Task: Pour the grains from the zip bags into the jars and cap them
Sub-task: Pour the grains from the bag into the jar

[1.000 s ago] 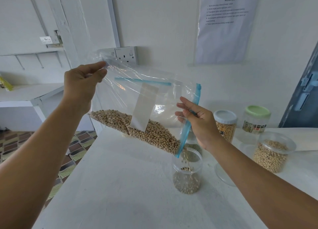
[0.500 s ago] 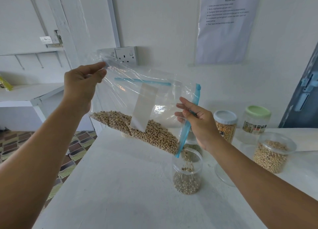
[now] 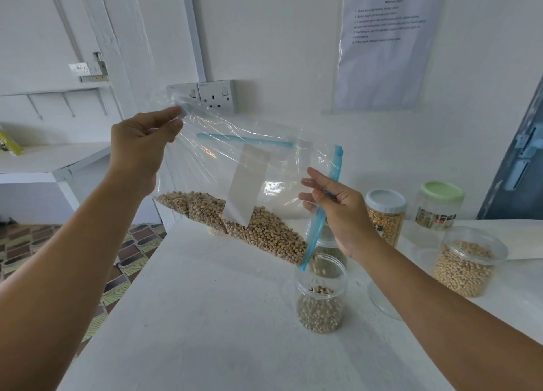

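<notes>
Keep left hand (image 3: 141, 144) pinching zip bag (image 3: 235, 185) corner high, right hand (image 3: 338, 211) pinching blue zip edge, funnelling black-eyed peas (image 3: 249, 229) steadily into open jar (image 3: 321, 295) on table (image 3: 205, 317).

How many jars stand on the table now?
5, maybe more hidden: open jar under the bag, one behind it, grey-lidded, green-lidded, and bean-filled jar far right.

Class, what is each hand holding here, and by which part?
Both hold the zip bag: left hand pinches its raised bottom corner, right hand pinches the blue zip edge.
</notes>
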The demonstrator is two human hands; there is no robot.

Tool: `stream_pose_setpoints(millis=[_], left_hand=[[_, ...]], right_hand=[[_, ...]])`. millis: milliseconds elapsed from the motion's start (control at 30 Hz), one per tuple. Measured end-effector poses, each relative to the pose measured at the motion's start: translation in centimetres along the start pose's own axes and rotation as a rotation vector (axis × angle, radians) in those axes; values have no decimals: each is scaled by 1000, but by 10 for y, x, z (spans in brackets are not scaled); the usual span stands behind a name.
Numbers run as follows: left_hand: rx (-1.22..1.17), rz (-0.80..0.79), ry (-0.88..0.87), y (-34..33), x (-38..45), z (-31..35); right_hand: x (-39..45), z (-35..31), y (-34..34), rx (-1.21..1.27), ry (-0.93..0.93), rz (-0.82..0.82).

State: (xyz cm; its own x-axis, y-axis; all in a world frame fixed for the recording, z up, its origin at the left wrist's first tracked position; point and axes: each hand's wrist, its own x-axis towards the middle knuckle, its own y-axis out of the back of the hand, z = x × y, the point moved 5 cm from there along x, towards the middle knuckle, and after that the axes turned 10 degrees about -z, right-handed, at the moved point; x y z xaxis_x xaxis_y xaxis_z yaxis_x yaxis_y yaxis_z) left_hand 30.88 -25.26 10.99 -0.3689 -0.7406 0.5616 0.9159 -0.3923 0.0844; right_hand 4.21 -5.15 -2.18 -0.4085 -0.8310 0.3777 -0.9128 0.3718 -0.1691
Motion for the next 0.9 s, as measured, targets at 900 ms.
stream_pose_setpoints(millis=[900], left_hand=[[29,1,-7,-5,-3,8]], right_hand=[[-1,-1,1,-3,11,6]])
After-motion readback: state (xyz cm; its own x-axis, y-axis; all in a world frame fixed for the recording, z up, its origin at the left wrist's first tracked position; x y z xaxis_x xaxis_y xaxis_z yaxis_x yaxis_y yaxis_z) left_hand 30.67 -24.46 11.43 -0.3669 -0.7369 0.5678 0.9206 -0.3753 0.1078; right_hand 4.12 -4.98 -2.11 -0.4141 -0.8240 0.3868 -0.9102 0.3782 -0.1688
